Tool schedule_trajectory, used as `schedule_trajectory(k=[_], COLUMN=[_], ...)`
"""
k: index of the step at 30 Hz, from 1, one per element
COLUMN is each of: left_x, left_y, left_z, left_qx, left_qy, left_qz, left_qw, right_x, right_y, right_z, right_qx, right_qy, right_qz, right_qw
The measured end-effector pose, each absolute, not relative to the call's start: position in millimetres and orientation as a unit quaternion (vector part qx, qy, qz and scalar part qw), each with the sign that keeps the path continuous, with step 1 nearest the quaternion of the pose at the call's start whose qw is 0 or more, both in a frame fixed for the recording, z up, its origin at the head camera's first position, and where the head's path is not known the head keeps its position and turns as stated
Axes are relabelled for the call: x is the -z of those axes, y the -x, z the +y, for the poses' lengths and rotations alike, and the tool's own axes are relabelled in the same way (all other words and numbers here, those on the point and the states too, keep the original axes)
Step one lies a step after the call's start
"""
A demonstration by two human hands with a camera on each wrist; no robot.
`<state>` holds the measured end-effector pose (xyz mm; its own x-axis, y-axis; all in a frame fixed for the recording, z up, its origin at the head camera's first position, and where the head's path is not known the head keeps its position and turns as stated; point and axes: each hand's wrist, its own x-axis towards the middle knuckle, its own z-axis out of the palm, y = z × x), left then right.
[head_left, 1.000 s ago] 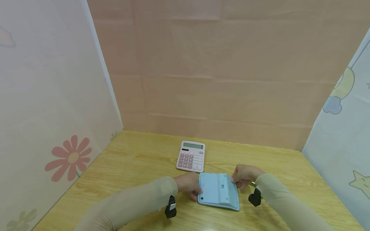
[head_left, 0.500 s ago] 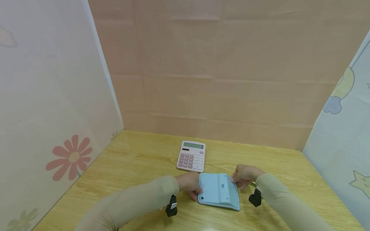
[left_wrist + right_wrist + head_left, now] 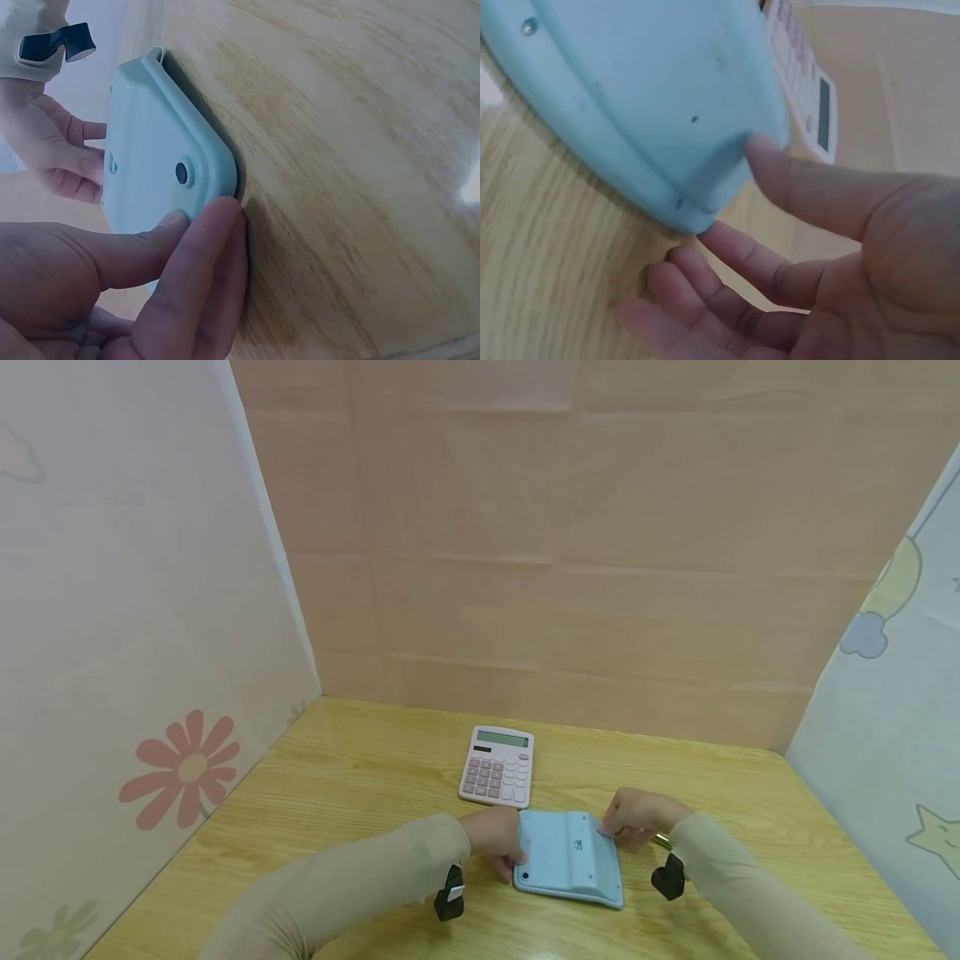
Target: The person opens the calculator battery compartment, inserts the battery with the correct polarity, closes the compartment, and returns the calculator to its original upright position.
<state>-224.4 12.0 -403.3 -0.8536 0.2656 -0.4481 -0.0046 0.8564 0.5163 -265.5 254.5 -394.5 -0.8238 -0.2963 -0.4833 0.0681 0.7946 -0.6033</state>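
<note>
A light blue calculator lies face down, its back with a raised ridge, screws and a dark round foot facing up. My left hand pinches its left edge, thumb on the back and fingers along the side, close to that foot in the left wrist view. At the far right corner my right hand holds the edge. In the right wrist view its thumb presses on the back and the index fingertip is at the rim, while the other fingers are loosely bent over the table.
Just beyond the blue calculator a pink calculator lies face up, its display toward the back. The wooden table meets a plain backdrop behind and patterned sheets at both sides.
My right hand and wrist have shifted very slightly to the right. Both hands keep their hold on the blue calculator, which stays almost in place.
</note>
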Motion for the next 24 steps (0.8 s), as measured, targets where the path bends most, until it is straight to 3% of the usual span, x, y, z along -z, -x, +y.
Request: schedule_trajectory(k=[11, 24], left_x=[405, 402], left_y=[227, 224], left_z=[14, 14], left_qx=[-0.250, -0.240], left_qy=[-0.062, -0.078], left_qz=[0.929, 0.931], left_qw=[0.267, 0.263], right_x=[372, 379], right_y=[247, 230], right_z=[239, 217], right_qx=[0.332, 0.297], right_qy=[0.096, 0.098], right_qz=[0.904, 0.921], right_qw=[0.253, 0.231])
